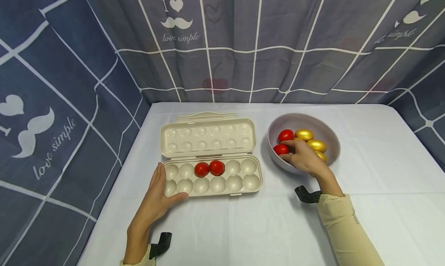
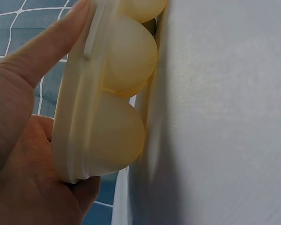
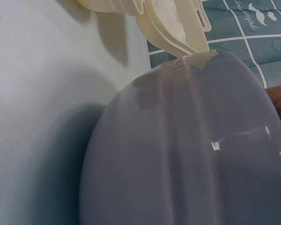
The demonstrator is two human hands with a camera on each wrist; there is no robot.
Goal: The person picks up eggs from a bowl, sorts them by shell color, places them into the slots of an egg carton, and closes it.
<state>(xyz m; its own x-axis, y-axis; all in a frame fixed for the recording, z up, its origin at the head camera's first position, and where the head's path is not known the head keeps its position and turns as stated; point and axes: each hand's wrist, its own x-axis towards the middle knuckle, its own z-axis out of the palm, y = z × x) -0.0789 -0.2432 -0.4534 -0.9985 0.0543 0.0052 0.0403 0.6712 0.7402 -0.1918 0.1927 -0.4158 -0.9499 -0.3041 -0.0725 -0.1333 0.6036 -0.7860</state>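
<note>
A cream egg carton (image 1: 218, 185) lies unfolded on the table, with two red eggs (image 1: 217, 168) in middle cups of its back row. Its left end is where my left hand (image 1: 158, 196) rests, fingers straight along the side and thumb on the front edge. In the left wrist view the thumb (image 2: 47, 49) presses the carton's rim. My right hand (image 1: 306, 158) reaches into a grey-mauve bowl (image 1: 333, 142) and pinches a red egg (image 1: 280, 150) between fingers and thumb. Another red egg (image 1: 286, 135) and several golden eggs (image 1: 316, 145) lie beside it.
The carton's lid (image 1: 208, 131) is folded back behind the cups. White cloth (image 1: 226, 223) covers the table. Dark checked curtains (image 1: 236, 65) hang behind and on both sides. Close up, the right wrist view shows the bowl's outer wall (image 3: 178, 145).
</note>
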